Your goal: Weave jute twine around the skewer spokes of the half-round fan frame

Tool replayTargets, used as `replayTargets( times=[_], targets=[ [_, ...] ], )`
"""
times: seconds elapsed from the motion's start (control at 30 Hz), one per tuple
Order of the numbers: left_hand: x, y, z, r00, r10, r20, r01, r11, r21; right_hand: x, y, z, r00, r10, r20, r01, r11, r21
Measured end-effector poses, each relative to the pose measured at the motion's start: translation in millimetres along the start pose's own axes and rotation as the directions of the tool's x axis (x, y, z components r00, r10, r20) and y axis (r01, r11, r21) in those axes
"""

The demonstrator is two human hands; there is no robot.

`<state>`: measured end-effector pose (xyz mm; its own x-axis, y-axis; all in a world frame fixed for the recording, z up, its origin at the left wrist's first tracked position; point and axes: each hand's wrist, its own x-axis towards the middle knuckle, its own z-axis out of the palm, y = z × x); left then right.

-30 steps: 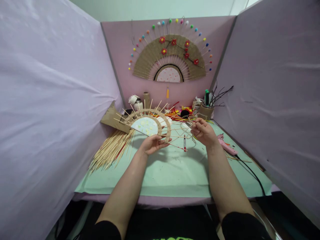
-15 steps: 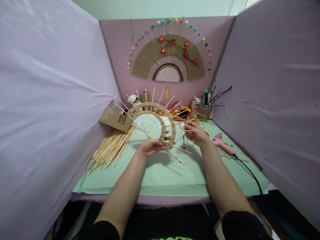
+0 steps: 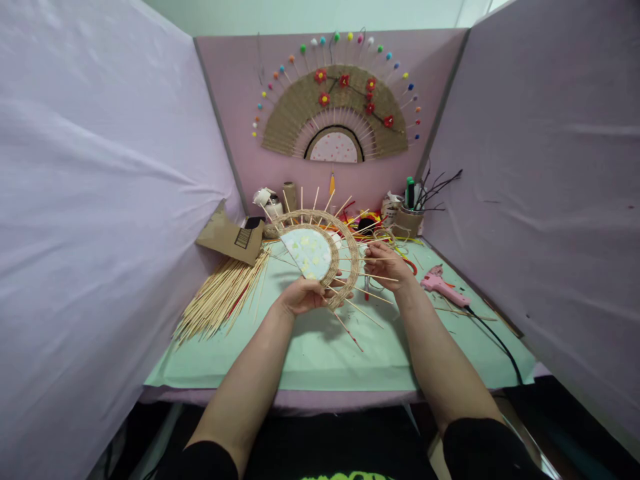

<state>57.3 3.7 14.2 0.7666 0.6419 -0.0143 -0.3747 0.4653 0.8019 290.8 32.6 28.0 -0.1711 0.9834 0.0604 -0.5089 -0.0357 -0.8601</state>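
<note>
Half-woven stick fan (image 3: 313, 253), frame centre, above green tabletop (image 3: 325, 357): left hand (image 3: 303, 295) grip clamped on its base; right hand (image 3: 386, 264) grip pinched together among spokes.

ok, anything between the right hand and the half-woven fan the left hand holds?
Nothing visible. The right hand is at the sticks jutting from the fan, fingers touching them; the left hand grips its lower edge.

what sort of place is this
Probably a handicraft workstation in a cloth-walled booth. A finished brown woven fan with coloured bead tips hangs on the back wall, a heap of thin wooden sticks and a pink glue gun lie on the green mat, and the left hand holds a half-woven fan.
</note>
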Motion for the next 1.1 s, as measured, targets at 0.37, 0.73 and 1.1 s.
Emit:
replayTargets(
  times=[0.37,0.73,1.1],
  targets=[
    [0,6,-3.1,0.994,0.092,-0.062,-0.095,0.995,-0.041,0,-14,-17,0.984,-0.152,-0.09,0.149,0.988,-0.03],
    [2,8,-7.6,0.988,0.087,-0.126,-0.094,0.994,-0.05,-5,-21,-14,0.925,-0.362,-0.118,0.346,0.928,-0.138],
    [-5,5,-4.6,0.999,0.041,-0.011,-0.041,0.998,0.042,0,-12,-14,0.951,-0.298,-0.088,0.286,0.95,-0.125]
  ],
)
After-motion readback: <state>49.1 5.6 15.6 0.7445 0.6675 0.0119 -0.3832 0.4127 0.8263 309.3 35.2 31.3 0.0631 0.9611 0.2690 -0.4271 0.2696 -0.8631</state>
